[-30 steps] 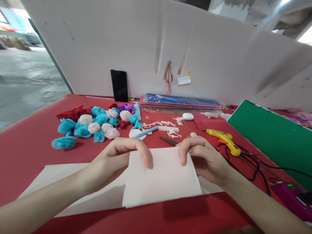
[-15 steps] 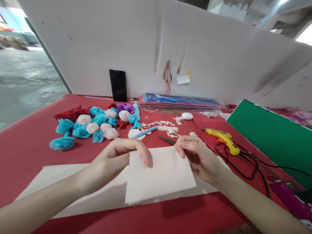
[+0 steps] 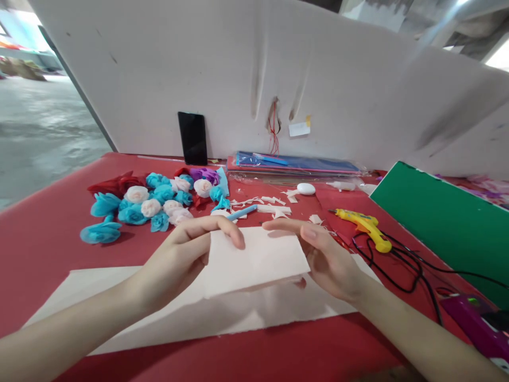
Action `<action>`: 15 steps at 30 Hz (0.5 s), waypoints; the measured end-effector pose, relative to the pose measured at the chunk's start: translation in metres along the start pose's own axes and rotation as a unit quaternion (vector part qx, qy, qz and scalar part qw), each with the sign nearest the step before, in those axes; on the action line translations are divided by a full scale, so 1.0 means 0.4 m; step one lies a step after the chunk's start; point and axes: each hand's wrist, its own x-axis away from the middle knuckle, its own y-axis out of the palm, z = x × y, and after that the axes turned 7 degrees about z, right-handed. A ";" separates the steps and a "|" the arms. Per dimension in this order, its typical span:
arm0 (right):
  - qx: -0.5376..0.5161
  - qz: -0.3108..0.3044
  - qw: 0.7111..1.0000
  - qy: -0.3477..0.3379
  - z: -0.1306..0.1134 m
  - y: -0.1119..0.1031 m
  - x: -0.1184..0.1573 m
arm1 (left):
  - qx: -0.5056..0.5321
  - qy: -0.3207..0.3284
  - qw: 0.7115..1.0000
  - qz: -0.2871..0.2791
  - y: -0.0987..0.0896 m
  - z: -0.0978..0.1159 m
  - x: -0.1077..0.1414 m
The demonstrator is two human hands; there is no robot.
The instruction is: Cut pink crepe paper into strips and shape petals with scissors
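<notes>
A folded piece of white paper (image 3: 256, 260) is held up above the table, its lower edges slightly apart. My left hand (image 3: 183, 265) pinches its left side, thumb on the front face. My right hand (image 3: 328, 260) is at the right side, index finger stretched along the top edge and other fingers behind the paper, partly hidden. Beneath both hands a long white sheet (image 3: 119, 318) lies on the red table (image 3: 222, 361). Just beyond the paper are a light blue stick (image 3: 243, 213) and white scraps (image 3: 274, 209).
Blue, white, red and purple paper flowers (image 3: 133, 212) lie at the left. A black phone (image 3: 193, 139) leans on the back wall. At the right are a yellow glue gun (image 3: 368, 227) with black cable, a green board (image 3: 445, 228) and a purple device (image 3: 471, 323).
The folded paper has risen and tilted, showing more of the sheet beneath. My right index finger has stretched leftward along its top edge. The scissors tip is now mostly hidden.
</notes>
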 end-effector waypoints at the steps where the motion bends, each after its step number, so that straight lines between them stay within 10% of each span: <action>1: 0.002 -0.009 1.000 0.008 0.003 -0.001 0.001 | 0.007 -0.001 1.000 -0.001 0.001 0.001 0.001; 15: -0.052 0.045 0.994 0.085 0.005 0.001 0.002 | 0.012 0.013 0.999 -0.033 -0.001 -0.003 0.001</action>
